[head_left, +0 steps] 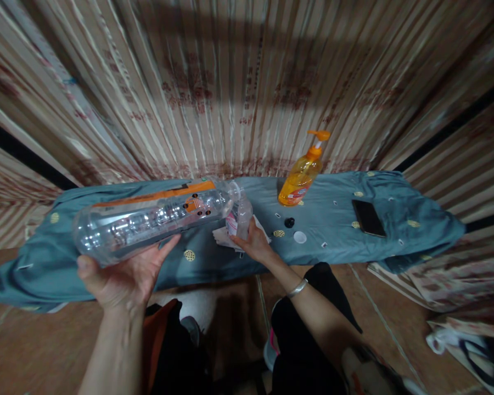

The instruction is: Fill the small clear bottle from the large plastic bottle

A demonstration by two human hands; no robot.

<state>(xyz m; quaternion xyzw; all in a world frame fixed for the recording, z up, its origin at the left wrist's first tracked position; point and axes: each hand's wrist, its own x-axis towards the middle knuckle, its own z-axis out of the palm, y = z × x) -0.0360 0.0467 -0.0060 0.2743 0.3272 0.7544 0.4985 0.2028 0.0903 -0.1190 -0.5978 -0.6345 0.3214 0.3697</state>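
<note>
My left hand [127, 274] supports a large clear plastic bottle [148, 219] from below, its thumb and fingers around the lower side. The bottle lies tilted nearly flat, an orange band on its label, its neck pointing right. That neck meets the mouth of a small clear bottle [243, 211], which my right hand [253, 241] grips with closed fingers. Beneath the small bottle lies a white folded tissue or cloth [224, 237]. I cannot make out whether liquid is flowing between the two. To the right sit a small black cap [289, 222] and a white round lid [299, 237].
An orange pump bottle [298, 181] stands at the back of the bench covered in blue-green cloth [333, 247]. Farther right is a dark phone [368, 218]. A striped curtain [230, 82] hangs behind. My knees are close to the front edge.
</note>
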